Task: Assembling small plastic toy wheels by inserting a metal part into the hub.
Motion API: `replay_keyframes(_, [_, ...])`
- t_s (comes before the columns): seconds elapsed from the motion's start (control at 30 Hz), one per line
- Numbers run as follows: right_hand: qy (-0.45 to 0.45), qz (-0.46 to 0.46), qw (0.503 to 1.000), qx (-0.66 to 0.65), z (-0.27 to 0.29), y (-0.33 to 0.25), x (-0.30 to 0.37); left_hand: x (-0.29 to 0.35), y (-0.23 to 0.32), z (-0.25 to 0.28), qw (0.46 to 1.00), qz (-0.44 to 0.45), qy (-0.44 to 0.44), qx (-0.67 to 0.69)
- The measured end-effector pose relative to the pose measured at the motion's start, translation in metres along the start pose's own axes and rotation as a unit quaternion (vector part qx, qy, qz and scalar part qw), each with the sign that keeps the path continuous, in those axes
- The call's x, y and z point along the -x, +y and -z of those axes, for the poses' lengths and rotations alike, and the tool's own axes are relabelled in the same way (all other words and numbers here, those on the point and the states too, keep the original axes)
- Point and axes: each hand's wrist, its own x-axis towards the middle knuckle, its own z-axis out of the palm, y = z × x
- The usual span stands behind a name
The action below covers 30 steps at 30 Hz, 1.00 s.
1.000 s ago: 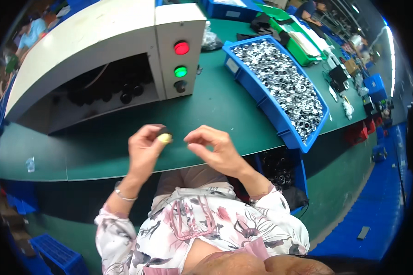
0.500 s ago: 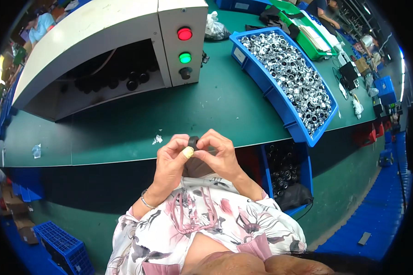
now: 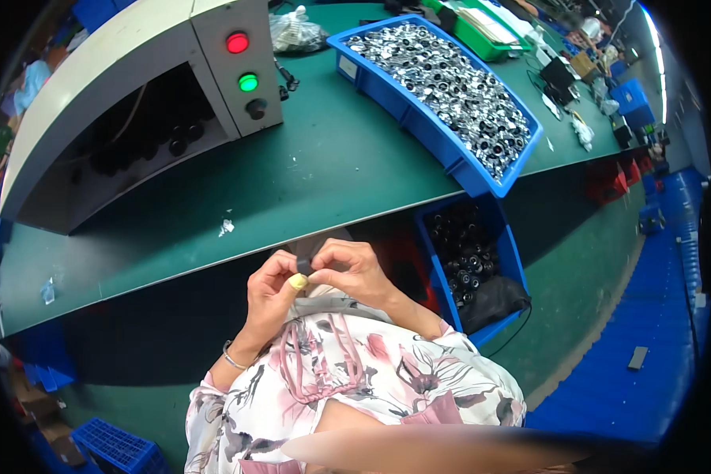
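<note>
Between my two hands is a small black round part (image 3: 304, 265), held in front of my body just off the bench's near edge. My left hand (image 3: 268, 294) pinches it from one side, and a yellow cover is wrapped on that thumb's tip. From the other side my right hand (image 3: 354, 271) grips it with thumb and curled forefinger. The fingers hide much of the part, so its exact kind cannot be made out. Beyond them on the green bench stands a blue bin (image 3: 407, 118) heaped with small clear-and-black pieces (image 3: 450, 87).
A pale arched machine (image 3: 201, 16) with red and green lamps stands at the left, dark round parts inside. Below the bench edge, a blue crate (image 3: 442, 288) holds black parts and a dark cloth. A plastic bag (image 3: 296, 33) and a green tray (image 3: 490, 49) lie farther back.
The whole view has shifted and tilted, so bench, machine and bin appear farther up and left. Both hands still hold the black part, now appearing lower and left in the picture.
</note>
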Motion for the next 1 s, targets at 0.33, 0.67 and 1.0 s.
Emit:
replay_keyframes(0.33, [-0.018, -0.038, 0.996, 0.077, -0.014, 0.023, 0.013, 0.008, -0.025, 0.017, 0.966, 0.197, 0.009, 0.167])
replay_keyframes(0.67, [-0.092, -0.083, 0.981, 0.15, -0.021, 0.025, -0.008, 0.006, -0.032, 0.057, 0.982, 0.034, -0.062, -0.175])
replay_keyframes(1.0, [0.061, -0.195, 0.977, 0.068, -0.028, 0.047, 0.006, -0.01, -0.049, 0.06, 0.963, 0.253, -0.037, 0.085])
